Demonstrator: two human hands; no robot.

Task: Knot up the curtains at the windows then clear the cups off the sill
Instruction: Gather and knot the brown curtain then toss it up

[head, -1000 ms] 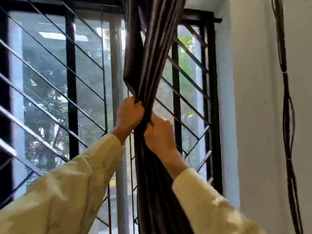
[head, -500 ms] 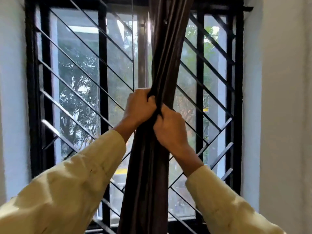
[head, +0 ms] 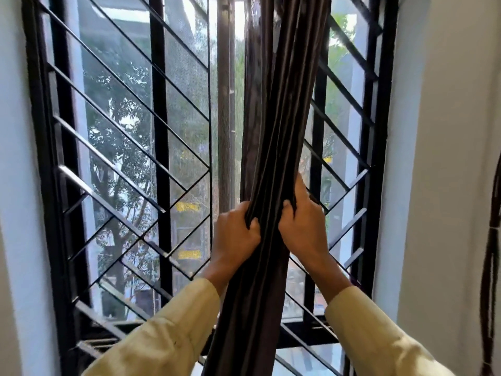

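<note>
A dark brown curtain (head: 273, 131) hangs gathered into one thick bunch down the middle of the window. My left hand (head: 234, 237) grips the bunch from its left side, fingers curled into the folds. My right hand (head: 302, 226) grips it from the right at about the same height, thumb pressed on the fabric. Both arms wear pale yellow sleeves. Below my hands the curtain falls straight and leaves the view at the bottom. No cups are in view.
A black metal grille (head: 160, 158) with slanted bars covers the glass behind the curtain. White walls flank the window on both sides. A bundle of dark cables (head: 490, 267) runs down the right wall. A bit of the pale sill (head: 306, 359) shows at the bottom.
The view has widened and shifted, so the whole window shows. Both hands have slid lower on the curtain, and the two strands now hang bunched together.
</note>
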